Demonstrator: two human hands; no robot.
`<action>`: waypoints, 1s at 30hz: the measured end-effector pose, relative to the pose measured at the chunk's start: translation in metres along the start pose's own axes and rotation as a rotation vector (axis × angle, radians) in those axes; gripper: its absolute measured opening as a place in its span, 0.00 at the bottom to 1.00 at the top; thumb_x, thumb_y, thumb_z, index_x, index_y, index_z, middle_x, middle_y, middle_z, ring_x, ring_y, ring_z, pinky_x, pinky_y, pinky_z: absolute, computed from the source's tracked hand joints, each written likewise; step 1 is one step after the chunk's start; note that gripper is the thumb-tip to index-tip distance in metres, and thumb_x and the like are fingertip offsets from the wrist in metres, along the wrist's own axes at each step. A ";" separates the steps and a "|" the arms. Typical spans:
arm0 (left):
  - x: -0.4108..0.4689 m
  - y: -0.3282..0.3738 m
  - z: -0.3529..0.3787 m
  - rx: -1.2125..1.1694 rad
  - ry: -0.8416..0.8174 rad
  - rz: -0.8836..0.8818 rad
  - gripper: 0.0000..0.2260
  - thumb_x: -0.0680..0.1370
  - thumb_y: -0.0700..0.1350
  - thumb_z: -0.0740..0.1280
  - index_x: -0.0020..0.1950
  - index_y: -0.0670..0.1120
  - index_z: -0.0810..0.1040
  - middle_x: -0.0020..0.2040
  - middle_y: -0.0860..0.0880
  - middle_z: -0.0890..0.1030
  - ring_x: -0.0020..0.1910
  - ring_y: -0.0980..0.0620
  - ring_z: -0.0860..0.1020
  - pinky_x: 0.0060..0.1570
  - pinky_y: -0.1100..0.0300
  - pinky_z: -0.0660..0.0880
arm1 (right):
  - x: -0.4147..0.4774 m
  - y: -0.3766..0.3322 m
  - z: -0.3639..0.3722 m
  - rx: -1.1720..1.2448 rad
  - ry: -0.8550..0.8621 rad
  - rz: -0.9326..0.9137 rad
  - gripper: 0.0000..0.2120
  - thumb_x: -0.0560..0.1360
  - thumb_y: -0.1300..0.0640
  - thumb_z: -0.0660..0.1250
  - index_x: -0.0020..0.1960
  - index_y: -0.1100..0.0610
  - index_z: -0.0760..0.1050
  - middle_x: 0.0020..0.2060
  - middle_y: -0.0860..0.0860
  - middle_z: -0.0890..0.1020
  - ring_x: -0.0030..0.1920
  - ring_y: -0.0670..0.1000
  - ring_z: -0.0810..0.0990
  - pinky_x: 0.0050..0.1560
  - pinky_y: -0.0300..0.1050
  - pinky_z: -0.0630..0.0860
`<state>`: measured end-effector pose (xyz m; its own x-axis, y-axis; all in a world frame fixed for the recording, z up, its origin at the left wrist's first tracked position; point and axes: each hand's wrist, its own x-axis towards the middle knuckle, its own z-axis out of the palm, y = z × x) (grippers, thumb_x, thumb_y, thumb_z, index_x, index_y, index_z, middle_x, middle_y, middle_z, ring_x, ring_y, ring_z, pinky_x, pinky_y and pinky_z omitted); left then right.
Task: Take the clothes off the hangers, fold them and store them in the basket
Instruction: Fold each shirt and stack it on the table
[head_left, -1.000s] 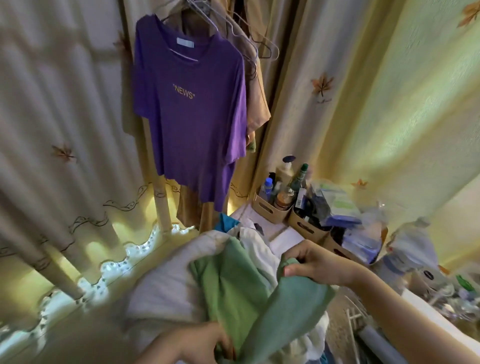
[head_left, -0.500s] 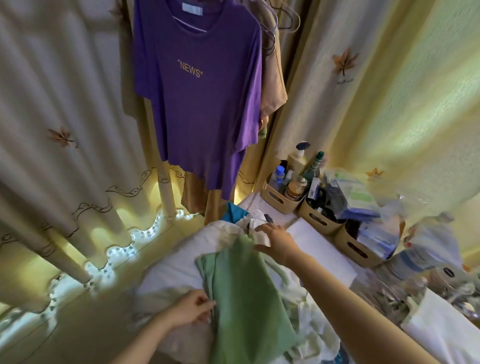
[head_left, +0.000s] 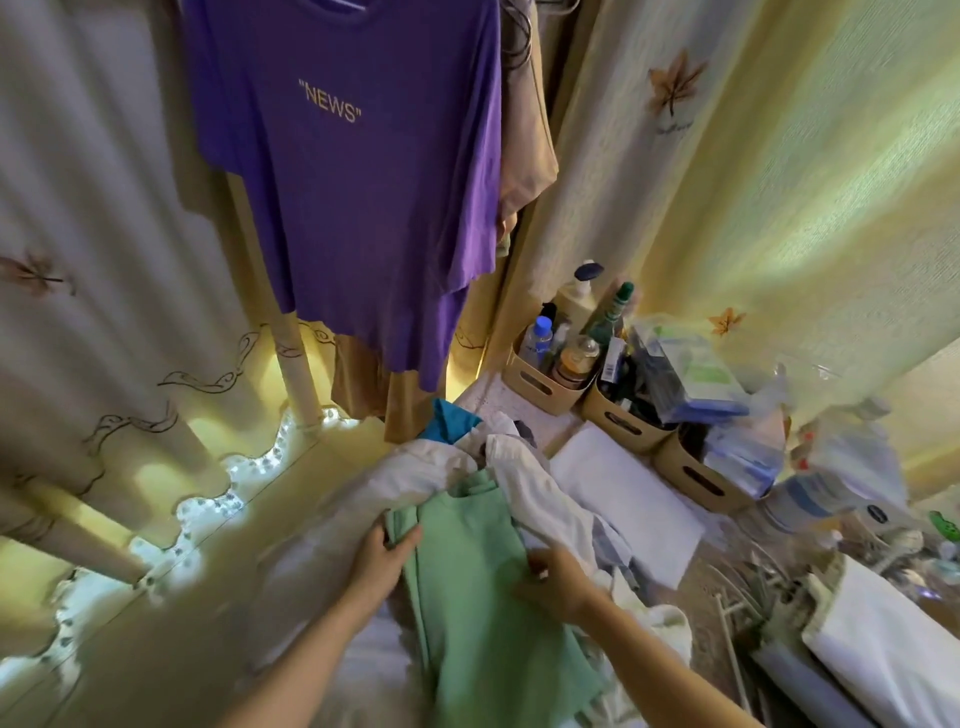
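Note:
A green garment (head_left: 467, 582) lies folded lengthwise on a heap of white clothes (head_left: 540, 493) in front of me. My left hand (head_left: 384, 558) grips its left edge near the top, thumb over the cloth. My right hand (head_left: 558, 582) rests on its right edge with fingers curled at the fabric. A purple T-shirt (head_left: 358, 171) printed "NEWS" hangs on a hanger above, with a tan garment (head_left: 524, 156) hanging behind it. A blue piece of cloth (head_left: 449, 421) pokes out at the far end of the heap. No basket for the clothes is plainly visible.
Pale curtains (head_left: 104, 260) with leaf prints surround the corner. Three beige bins (head_left: 545, 387) of bottles and packets stand at the right. A white folded sheet (head_left: 623, 493) lies beside them. Plastic bottles and clutter (head_left: 841, 467) fill the far right.
My right hand pulled back from the far end of the green garment to its right edge. My left hand moved up along the left edge. The view tilted downward.

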<state>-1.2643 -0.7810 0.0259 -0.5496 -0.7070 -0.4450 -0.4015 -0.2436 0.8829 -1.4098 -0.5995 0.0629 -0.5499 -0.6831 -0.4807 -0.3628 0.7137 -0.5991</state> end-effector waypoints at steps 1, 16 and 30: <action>0.000 0.003 -0.010 0.004 0.048 0.080 0.09 0.76 0.36 0.68 0.56 0.39 0.76 0.52 0.42 0.80 0.52 0.50 0.77 0.48 0.65 0.72 | 0.002 -0.002 0.000 0.013 0.015 -0.020 0.07 0.71 0.64 0.70 0.49 0.62 0.81 0.39 0.50 0.78 0.39 0.46 0.72 0.38 0.34 0.67; -0.020 -0.039 -0.057 0.122 0.020 -0.210 0.47 0.63 0.31 0.78 0.73 0.41 0.53 0.68 0.39 0.70 0.66 0.41 0.71 0.65 0.46 0.70 | -0.012 0.022 0.016 -0.089 -0.284 0.185 0.15 0.72 0.62 0.69 0.31 0.54 0.68 0.21 0.44 0.75 0.22 0.40 0.73 0.30 0.40 0.74; -0.035 -0.033 -0.051 0.563 -0.397 0.216 0.09 0.72 0.38 0.73 0.44 0.53 0.80 0.45 0.50 0.81 0.45 0.60 0.79 0.53 0.62 0.76 | 0.000 -0.036 -0.003 0.102 -0.312 -0.011 0.31 0.74 0.55 0.70 0.74 0.50 0.63 0.62 0.55 0.75 0.64 0.50 0.73 0.61 0.38 0.69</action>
<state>-1.1944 -0.7816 0.0198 -0.8410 -0.3800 -0.3850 -0.5120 0.3294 0.7933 -1.3989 -0.6249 0.0870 -0.2838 -0.7166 -0.6372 -0.2812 0.6975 -0.6591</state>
